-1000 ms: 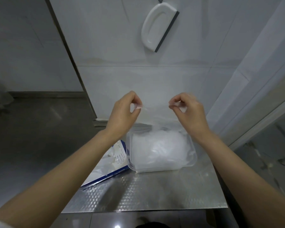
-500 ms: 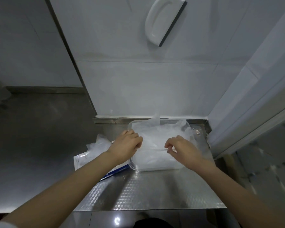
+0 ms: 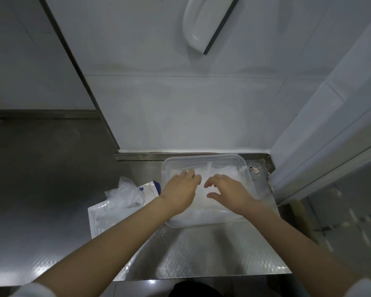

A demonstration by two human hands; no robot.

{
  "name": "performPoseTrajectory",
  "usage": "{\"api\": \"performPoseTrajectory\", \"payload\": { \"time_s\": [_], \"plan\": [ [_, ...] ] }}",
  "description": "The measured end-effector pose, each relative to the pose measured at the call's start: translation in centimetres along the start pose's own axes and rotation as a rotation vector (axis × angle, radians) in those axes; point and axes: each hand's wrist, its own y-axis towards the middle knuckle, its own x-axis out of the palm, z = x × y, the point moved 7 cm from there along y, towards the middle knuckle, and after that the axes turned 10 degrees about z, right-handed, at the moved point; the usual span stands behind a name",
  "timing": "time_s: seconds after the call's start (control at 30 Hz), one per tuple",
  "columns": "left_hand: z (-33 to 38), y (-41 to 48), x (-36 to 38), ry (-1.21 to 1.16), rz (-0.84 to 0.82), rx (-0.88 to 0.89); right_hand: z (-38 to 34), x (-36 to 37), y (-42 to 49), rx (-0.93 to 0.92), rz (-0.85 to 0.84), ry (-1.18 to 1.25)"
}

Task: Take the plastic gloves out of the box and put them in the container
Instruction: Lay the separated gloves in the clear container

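We're laying L hand (image 3: 178, 194) flat on gloves (image 3: 225, 170) in container (image 3: 252, 182), mid-frame; R hand (image 3: 229, 192) alongside, fingers spread loose, holding nothing.

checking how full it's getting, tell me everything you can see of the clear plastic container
The clear plastic container is a rectangular tub with rounded corners and a raised rim, no lid on it. It sits flat on the steel counter near the back wall, right of the glove box. A whitish pile of plastic gloves fills much of it. The left hand and right hand rest on that pile, fingers relaxed.
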Motion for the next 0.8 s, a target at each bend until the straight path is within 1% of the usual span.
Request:
{"api": "performPoseTrajectory", "payload": {
  "time_s": [0.13,0.23,0.3,0.4,0.63,0.73,0.8],
  "plan": [
    [-0.9,0.2,5.4,0.177,-0.315,-0.031,1.4,3.4,0.8,-0.036,-0.166,-0.143],
    [-1.9,0.4,7.6,0.273,-0.417,-0.068,2.9,4.2,1.3,-0.023,-0.197,-0.196],
    [-2.1,0.6,8.4,0.293,-0.442,-0.085,3.7,4.4,1.6,-0.019,-0.2,-0.214],
    [-2.4,0.8,9.2,0.287,-0.472,-0.092,4.3,5.0,1.5,0.001,-0.248,-0.223],
    [-2.7,0.7,9.9,0.296,-0.551,-0.077,4.4,5.7,1.7,-0.027,-0.33,-0.295],
    [-2.7,0.5,9.0,0.39,-0.583,-0.057,4.1,5.4,1.8,-0.002,-0.366,-0.292],
    [-2.5,0.7,7.6,0.477,-0.533,-0.012,3.8,4.6,1.8,0.054,-0.37,-0.22]
  ]
}}
